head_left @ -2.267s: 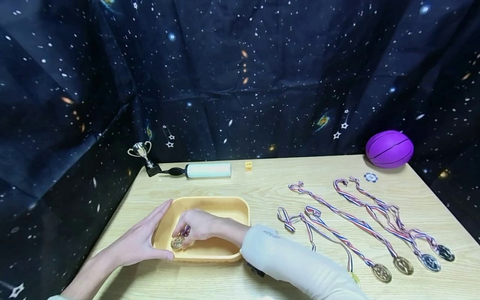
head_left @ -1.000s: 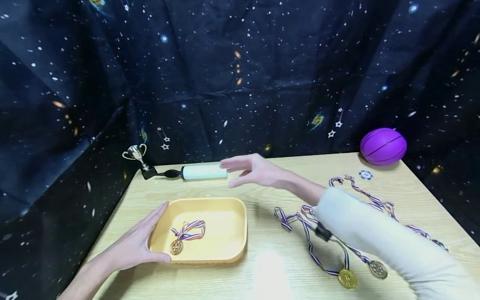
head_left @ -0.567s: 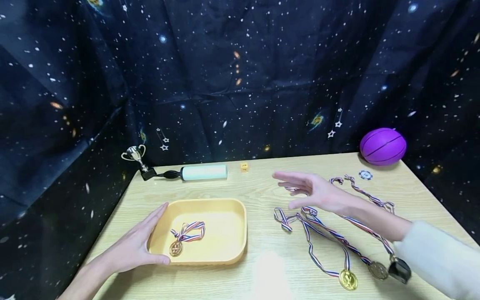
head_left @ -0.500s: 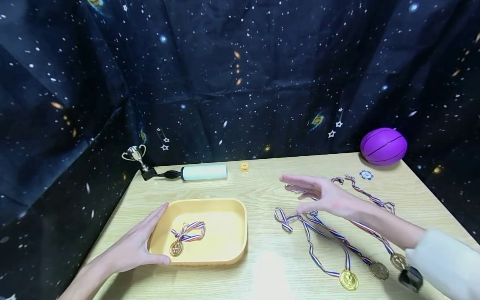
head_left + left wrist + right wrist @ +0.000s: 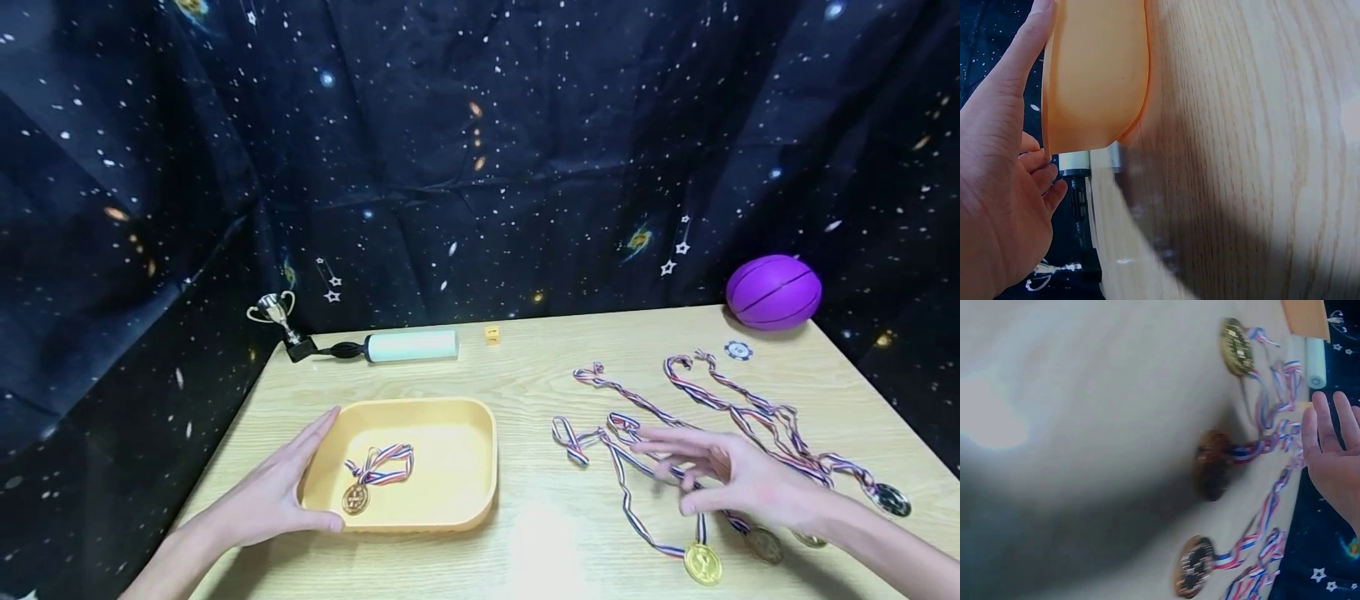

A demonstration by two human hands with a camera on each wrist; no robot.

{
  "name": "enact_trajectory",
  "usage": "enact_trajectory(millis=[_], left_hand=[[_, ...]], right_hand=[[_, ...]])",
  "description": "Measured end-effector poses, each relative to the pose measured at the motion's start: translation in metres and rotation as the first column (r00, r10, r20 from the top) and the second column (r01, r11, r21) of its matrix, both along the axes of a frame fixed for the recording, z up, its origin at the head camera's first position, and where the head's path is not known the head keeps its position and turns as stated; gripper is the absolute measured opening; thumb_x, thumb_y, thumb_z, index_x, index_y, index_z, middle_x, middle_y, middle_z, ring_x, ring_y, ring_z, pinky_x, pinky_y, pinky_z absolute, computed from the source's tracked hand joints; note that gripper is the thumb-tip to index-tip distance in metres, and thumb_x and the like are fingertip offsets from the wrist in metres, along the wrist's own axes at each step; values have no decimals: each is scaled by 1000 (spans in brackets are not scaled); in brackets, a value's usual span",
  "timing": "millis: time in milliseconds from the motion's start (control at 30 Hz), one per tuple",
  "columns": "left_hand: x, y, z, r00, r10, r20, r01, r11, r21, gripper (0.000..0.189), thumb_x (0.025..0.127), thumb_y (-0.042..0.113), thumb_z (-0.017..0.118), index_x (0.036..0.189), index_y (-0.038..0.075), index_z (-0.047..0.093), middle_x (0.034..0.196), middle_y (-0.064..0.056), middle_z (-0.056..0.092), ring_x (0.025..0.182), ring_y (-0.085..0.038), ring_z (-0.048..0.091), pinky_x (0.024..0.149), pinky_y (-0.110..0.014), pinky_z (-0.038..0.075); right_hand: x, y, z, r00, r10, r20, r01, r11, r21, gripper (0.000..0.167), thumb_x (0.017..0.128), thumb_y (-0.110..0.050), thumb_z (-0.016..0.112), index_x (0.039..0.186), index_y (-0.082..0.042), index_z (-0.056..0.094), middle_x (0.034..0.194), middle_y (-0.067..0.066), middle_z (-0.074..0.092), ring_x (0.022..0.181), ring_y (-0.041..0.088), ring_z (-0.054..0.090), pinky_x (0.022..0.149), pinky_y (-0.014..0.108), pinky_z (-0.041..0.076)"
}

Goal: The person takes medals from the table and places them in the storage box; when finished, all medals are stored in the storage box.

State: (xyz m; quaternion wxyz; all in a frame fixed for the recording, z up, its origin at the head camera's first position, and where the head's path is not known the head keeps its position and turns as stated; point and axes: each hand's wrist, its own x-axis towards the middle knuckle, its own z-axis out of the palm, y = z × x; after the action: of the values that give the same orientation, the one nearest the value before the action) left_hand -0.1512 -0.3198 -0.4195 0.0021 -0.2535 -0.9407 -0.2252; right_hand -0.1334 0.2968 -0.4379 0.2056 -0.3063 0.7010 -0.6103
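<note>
A pale orange plastic tray (image 5: 450, 527) stands at the left of the table. My left hand (image 5: 273, 492) spans the tray's left end, thumb at the near corner and fingers at the far one, holding it between them. Inside lies a bronze-coloured medal (image 5: 356, 498) with its striped ribbon bunched beside it. My right hand (image 5: 738, 479) hovers over the medals on the right with fingers spread, holding nothing. Below it are a gold medal (image 5: 702, 564) and a bronze-coloured medal (image 5: 764, 545). Another medal is partly hidden by the wrist. A silver medal (image 5: 890, 499) lies farther right.
Along the back stand a small trophy cup (image 5: 273, 310), a hand pump (image 5: 412, 346) with a pale barrel, and a small yellow block (image 5: 492, 335). A purple ball (image 5: 774, 292) and a poker chip (image 5: 738, 350) are at the back right. A starry cloth (image 5: 480, 167) hangs behind.
My right hand has let go of the bronze-coloured medal in the tray, lifted out and moved right over the other medals. My left hand has stayed at the tray's left end.
</note>
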Motion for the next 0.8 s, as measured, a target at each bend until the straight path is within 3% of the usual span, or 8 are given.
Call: enact_trajectory(millis=[67,167,267,400,533,733,800], left_hand=[[0,0,0,1000,1,-1,-1,1000,-5,145,67,61,95,173,15,8,174,-19,21,153,-48,31,113,-3,7],[1,0,0,1000,2,-2,-2,1000,-13,145,67,62,95,173,16,8,175,-18,21,153,-48,31,113,-3,7],[1,-1,-1,1000,4,0,-4,1000,-17,144,67,62,95,173,16,8,175,-18,21,153,-48,31,112,-3,7],[0,0,0,1000,4,2,-3,1000,-15,145,67,62,95,173,16,8,174,-18,22,153,-48,31,113,-2,7],[1,0,1,1000,1,0,-1,1000,-13,145,67,62,95,173,15,8,174,-19,21,153,-48,31,113,-2,7],[1,-1,1,1000,5,-2,-5,1000,-18,145,67,63,95,173,16,7,175,-18,21,153,-48,31,113,-2,7],[1,-1,1,1000,5,-3,-5,1000,-20,145,67,63,95,173,16,7,175,-18,21,153,-48,31,113,-2,7]], right_hand=[[7,5,-7,1000,0,13,1,1000,-7,69,96,11,66,160,3,41,135,22,66,107,23,65,80,32,55],[15,10,-19,1000,24,16,-24,999,-37,63,94,14,67,154,7,47,102,27,63,78,30,53,59,41,45],[22,12,-28,1000,26,0,-26,999,-40,58,93,15,69,148,9,53,90,27,54,69,34,41,52,45,35],[32,12,-35,996,-32,-82,33,999,21,55,88,11,77,141,4,63,96,20,60,69,32,44,51,43,37],[40,11,-41,976,-71,-205,87,994,68,55,84,6,84,136,-4,68,119,7,71,76,25,51,53,38,41],[49,10,-52,907,-104,-408,155,983,94,56,82,-2,88,133,-9,67,122,-2,68,78,17,52,52,29,42],[53,11,-54,897,-136,-420,206,970,126,55,82,-6,90,132,-12,68,120,-4,68,81,15,52,54,26,41]])
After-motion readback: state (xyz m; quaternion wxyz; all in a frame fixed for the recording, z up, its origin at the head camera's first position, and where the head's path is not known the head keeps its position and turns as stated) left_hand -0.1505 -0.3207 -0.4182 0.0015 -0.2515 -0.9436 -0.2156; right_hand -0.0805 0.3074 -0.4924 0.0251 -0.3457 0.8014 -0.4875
